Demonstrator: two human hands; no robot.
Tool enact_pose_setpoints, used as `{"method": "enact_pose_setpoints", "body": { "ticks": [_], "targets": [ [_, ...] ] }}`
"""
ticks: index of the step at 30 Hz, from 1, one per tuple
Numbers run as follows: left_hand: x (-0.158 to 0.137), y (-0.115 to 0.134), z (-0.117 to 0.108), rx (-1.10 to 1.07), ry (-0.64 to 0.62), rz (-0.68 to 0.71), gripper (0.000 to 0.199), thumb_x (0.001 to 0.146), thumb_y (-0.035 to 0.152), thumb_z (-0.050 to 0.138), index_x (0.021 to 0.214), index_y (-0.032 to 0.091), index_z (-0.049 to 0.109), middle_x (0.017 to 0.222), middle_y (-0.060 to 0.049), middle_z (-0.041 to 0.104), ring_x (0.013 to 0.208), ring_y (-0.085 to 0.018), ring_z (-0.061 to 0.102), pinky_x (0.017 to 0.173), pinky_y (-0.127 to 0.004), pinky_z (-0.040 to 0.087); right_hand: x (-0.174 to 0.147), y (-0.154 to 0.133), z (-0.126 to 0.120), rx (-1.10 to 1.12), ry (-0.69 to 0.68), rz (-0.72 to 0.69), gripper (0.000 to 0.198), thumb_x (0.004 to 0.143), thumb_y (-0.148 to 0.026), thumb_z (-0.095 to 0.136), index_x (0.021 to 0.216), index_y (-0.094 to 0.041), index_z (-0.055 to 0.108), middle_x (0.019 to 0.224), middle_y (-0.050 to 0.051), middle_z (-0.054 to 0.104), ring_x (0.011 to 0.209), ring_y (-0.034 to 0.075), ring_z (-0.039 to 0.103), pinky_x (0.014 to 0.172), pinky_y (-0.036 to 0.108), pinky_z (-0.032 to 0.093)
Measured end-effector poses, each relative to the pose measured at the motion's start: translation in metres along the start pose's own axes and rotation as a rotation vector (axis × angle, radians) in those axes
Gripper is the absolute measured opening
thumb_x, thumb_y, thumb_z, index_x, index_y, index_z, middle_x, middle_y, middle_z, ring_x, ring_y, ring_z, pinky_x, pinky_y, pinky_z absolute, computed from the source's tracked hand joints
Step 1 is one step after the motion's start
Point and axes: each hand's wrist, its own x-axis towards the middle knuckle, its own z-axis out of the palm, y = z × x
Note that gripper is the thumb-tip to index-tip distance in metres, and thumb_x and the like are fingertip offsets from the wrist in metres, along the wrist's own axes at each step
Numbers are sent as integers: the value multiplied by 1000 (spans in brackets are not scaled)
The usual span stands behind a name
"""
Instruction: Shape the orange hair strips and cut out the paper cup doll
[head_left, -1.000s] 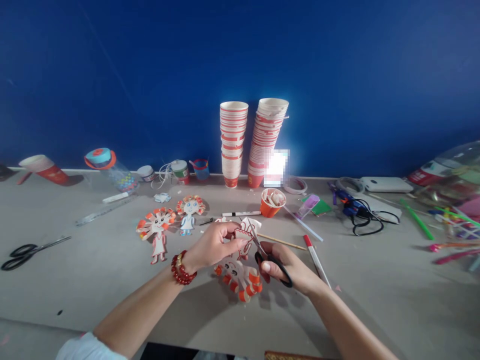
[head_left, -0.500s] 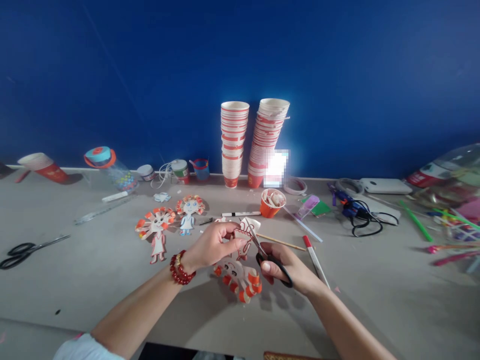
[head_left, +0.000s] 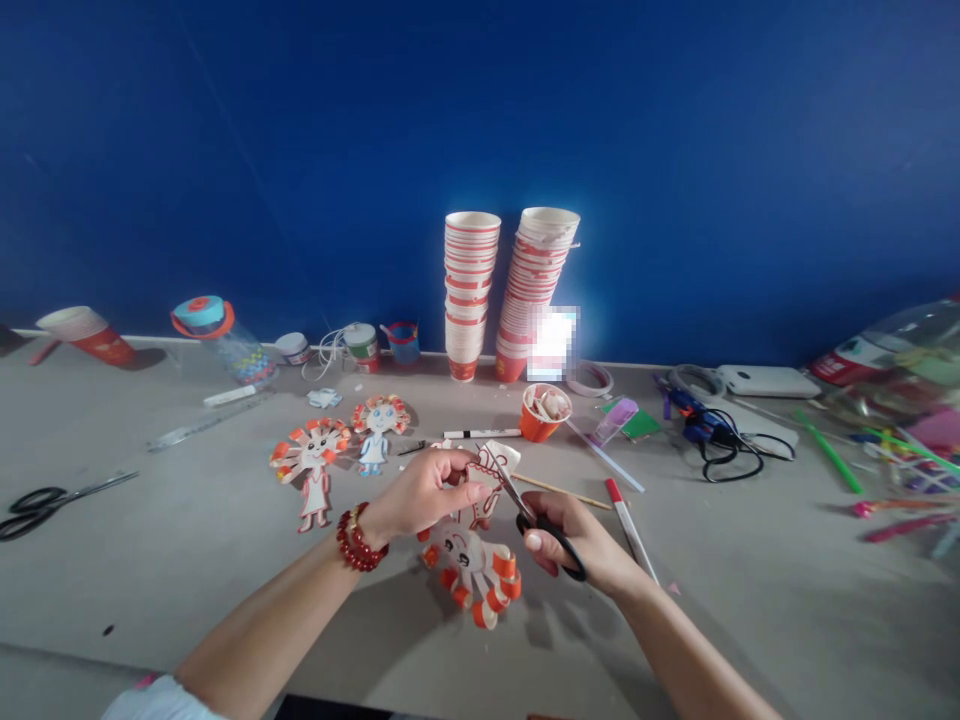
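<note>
My left hand (head_left: 435,492) pinches a paper doll (head_left: 459,548) by its drawn body. The doll's round face hangs upside down toward me, ringed with curled orange and white strips. In my right hand (head_left: 566,535) is a pair of scissors (head_left: 517,497) with black handles, my fingers in the loops. Its blades lie against the red-outlined paper body (head_left: 484,490), close to my left fingertips. Whether the blades are fully closed is hard to see. Two finished-looking paper dolls, one with a red-edged dress (head_left: 315,490) and one in blue (head_left: 375,450), lie flat left of my hands.
Two tall stacks of paper cups (head_left: 471,300) stand against the blue wall. An orange cup of scraps (head_left: 541,425) sits beyond my hands. A red-capped marker (head_left: 630,525) lies right, a glue gun (head_left: 697,410) farther right. Another pair of scissors (head_left: 52,505) rests far left.
The doll's curled head has dropped slightly toward me and turned a little. The scissors have shifted slightly on the paper body; both hands keep their hold.
</note>
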Motion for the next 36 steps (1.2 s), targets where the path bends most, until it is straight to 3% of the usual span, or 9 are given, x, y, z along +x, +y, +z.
{"method": "enact_pose_setpoints", "body": {
  "ticks": [12,20,25,36],
  "targets": [
    [1,-1,1,-91,-4,-35,28,84,37,56,91,11,63,68,-6,66,60,-15,63,55,-23,47,0,7,-1,-22,34,-12,55,66,-68,63,64,-20,37,48,-8,35,42,7,34,39,19,23],
    [2,-2,6,-99,-8,13,26,83,35,57,78,11,64,64,-5,65,57,-13,61,55,-22,47,3,7,0,-108,31,-33,58,65,-73,60,66,-19,39,56,-6,37,48,8,35,43,21,23],
    [1,-1,7,-120,0,-3,25,83,34,58,88,11,65,65,-4,65,57,-13,62,53,-21,47,4,9,1,-112,37,-34,59,65,-76,57,66,-19,39,55,-6,35,48,8,34,43,21,21],
    [0,-2,7,-199,-9,-12,25,82,35,59,86,11,64,64,-3,63,56,-12,60,55,-22,48,5,9,5,-48,56,-19,61,61,-77,59,63,-20,36,49,-8,32,43,7,33,41,21,21]
  ]
}}
